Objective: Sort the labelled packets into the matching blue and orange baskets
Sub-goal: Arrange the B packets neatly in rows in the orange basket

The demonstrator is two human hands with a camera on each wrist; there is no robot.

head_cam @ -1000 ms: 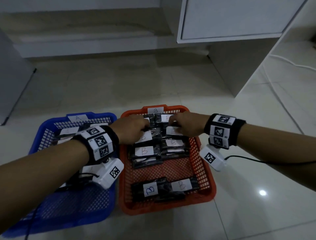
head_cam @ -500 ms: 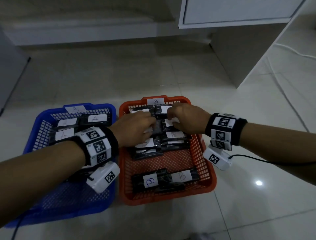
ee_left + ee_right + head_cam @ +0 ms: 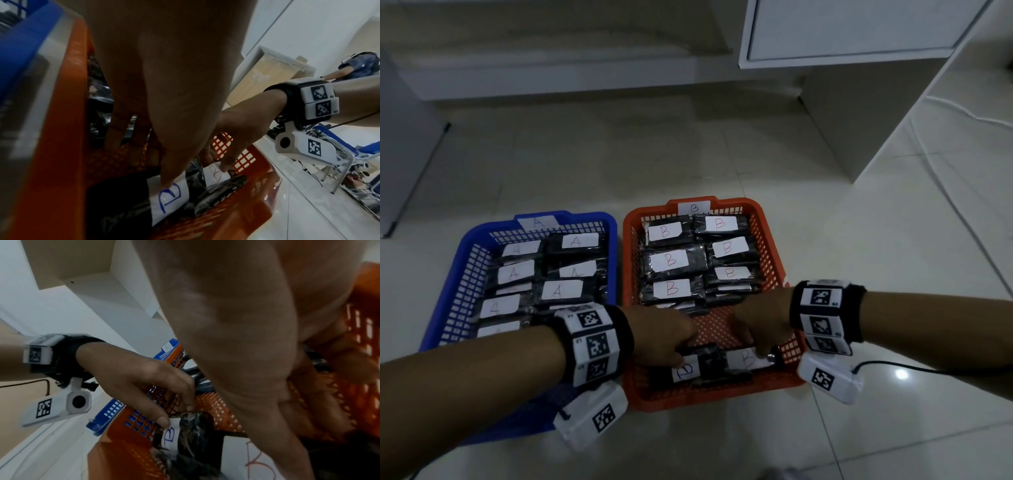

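Both hands reach into the near end of the orange basket [image 3: 774, 240]. The left hand [image 3: 661, 337] pinches the packet with the blue B label [image 3: 686, 370] between thumb and fingers. Just beside it, the right hand [image 3: 762, 325] presses its thumb on the packet with the red B label [image 3: 744, 359]; its other fingers are hidden. Left of the orange basket, touching it, the blue basket [image 3: 465, 274] holds A packets [image 3: 558, 290].

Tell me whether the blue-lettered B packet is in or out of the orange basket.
In. The blue-lettered B packet lies at the near end of the orange basket, inside its rim, with the left hand touching its label.
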